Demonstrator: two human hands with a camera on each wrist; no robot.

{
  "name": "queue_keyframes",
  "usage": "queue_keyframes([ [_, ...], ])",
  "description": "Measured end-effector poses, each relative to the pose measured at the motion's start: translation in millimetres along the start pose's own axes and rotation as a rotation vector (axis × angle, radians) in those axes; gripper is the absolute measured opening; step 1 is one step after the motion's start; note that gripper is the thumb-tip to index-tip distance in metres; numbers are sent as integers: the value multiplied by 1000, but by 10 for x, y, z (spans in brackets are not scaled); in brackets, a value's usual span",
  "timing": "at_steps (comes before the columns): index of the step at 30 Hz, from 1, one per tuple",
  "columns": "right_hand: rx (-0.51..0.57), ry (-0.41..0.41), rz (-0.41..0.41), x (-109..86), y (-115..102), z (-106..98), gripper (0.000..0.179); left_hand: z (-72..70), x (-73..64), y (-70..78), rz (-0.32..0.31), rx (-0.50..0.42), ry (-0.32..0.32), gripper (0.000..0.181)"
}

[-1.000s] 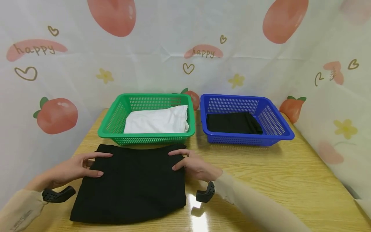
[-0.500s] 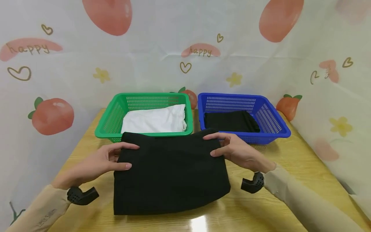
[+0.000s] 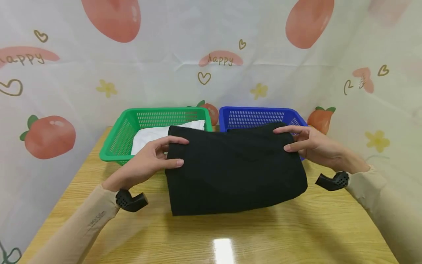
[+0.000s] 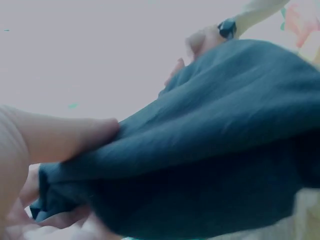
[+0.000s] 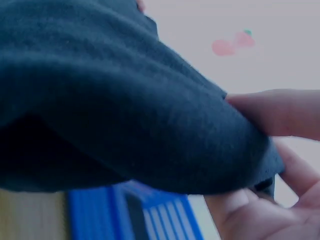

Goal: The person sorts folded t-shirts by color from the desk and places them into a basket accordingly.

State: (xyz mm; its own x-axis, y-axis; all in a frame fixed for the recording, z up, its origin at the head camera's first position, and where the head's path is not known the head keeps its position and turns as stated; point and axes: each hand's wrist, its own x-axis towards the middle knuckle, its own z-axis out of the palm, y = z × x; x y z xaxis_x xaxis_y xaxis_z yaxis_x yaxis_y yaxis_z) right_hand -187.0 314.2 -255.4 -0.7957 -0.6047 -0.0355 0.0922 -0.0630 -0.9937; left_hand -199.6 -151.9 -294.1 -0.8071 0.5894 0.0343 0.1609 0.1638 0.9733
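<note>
A folded black cloth garment hangs above the table, stretched between both hands. The left hand pinches its left edge, thumb on the near face and other fingers behind. At the right edge the right hand grips it the same way. In the left wrist view the cloth sags in soft folds from the thumb. The right wrist view shows the cloth held at its corner, with blue basket slats below. The garment covers much of the blue basket and part of the green basket.
White folded cloth lies in the green basket. Both baskets stand at the back of the wooden table, before a printed curtain. The black cloth seen earlier in the blue basket is mostly hidden now.
Both hands have lifted the black garment off the table and carried it right and forward, up to the blue basket's front. The head view has shifted slightly right.
</note>
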Motion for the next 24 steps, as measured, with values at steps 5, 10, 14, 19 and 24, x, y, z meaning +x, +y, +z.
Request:
queue_keyframes([
  [5, 22, 34, -21, -15, -66, -451, 53, 108, 499, 59, 32, -163, -22, 56],
  [10, -28, 155, 21, -5, -40, -822, 54, 245, 1024, -22, 19, -243, 26, 61],
  [14, -68, 289, 74, 46, -62, -1039, 58, 311, 1418, -35, 1, -244, 90, 63],
  [19, -134, 421, 185, 115, -133, -1247, 64, 368, 1860, 30, -29, -180, 86, 64],
  [24, -249, 481, 282, 230, -53, -1350, 64, 417, 2126, 18, -95, -28, 77, 65],
])
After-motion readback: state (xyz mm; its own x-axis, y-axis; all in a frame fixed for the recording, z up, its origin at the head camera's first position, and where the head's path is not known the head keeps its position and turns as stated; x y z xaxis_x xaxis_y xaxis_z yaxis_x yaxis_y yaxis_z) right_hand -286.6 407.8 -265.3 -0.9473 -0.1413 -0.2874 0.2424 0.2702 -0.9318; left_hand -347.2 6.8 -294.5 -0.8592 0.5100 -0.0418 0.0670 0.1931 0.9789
